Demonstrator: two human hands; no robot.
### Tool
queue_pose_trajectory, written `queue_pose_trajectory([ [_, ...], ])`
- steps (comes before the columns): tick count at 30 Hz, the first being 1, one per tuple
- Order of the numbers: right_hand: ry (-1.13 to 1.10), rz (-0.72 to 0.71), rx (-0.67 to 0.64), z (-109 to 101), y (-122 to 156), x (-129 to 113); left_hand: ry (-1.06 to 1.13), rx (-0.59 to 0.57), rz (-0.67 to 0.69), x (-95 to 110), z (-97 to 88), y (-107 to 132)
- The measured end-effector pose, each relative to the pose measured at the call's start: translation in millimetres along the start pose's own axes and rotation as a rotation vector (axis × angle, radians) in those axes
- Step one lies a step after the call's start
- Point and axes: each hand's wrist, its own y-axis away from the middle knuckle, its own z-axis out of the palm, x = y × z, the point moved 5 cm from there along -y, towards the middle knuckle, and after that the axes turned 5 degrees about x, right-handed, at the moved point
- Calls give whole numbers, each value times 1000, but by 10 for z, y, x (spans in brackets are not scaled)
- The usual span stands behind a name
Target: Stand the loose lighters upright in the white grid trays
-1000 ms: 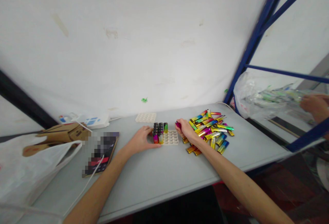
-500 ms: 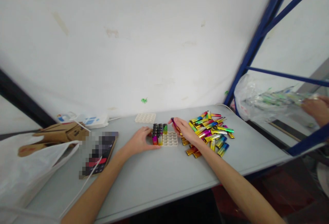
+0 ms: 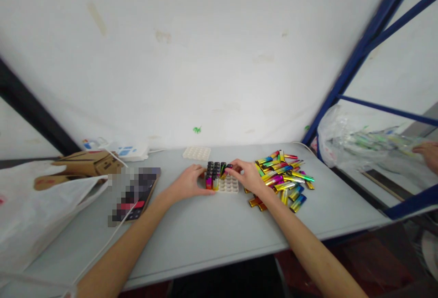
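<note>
A white tray with round holes (image 3: 230, 187) lies on the table, and several upright lighters (image 3: 212, 175) with black tops and shiny coloured bodies stand in its left part. My left hand (image 3: 188, 181) curls around the tray's left end, thumb along the front and fingers at the back, steadying it. Between the thumb and fingers of my right hand (image 3: 247, 174) is a tilted lighter (image 3: 228, 169), its lower end over the tray beside the standing ones. To the right spreads a loose heap of metallic, multicoloured lighters (image 3: 282, 175).
A second white tray (image 3: 196, 153) lies near the wall. On the left are a phone (image 3: 138, 197), a cable, a cardboard box (image 3: 91, 163) and a white plastic bag (image 3: 44, 220). Beyond the blue metal frame (image 3: 356, 70), another person's hand (image 3: 427, 155) is near clear plastic bags (image 3: 342, 136).
My right hand has brought the lighter left and down from beside the heap to the tray. My left hand keeps its place at the tray. The view has shifted slightly.
</note>
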Motion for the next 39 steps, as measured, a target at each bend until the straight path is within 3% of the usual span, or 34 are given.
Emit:
queue_pose_trajectory([
  [4, 107, -41, -76, 91, -28, -20, -8, -6, -10, -2, 4, 3],
  [8, 336, -27, -55, 112, -73, -51, -6, -13, -15, -3, 5, -1],
  [11, 362, -36, -53, 18, -88, -33, 3, -4, -7, -4, 2, -8],
  [13, 377, -32, -1, -152, -91, 38, 9, 2, -2, -4, -1, -11],
  [16, 555, 86, 114, -491, -72, 252, 6, 7, -1, -4, -7, -15],
  [19, 776, 251, 74, -680, -13, 451, 0, 9, 5, -4, -10, -18],
  [22, 896, 336, -30, -642, 47, 501, 8, 13, 11, -18, -6, -21],
  [25, 917, 330, -79, -507, 67, 446, 4, 21, 16, -38, 5, -26],
  [29, 774, 260, -77, -418, 26, 412, 20, 32, 21, -42, 4, -28],
  [32, 461, 190, 81, -474, -35, 409, 16, 27, 7, -35, 1, -25],
  [35, 5, 264, 201, -476, -52, 456, -3, 12, -5, -30, 8, -21],
  [39, -420, 384, 136, -281, -31, 412, -9, 22, 3, -25, 6, -19],
])
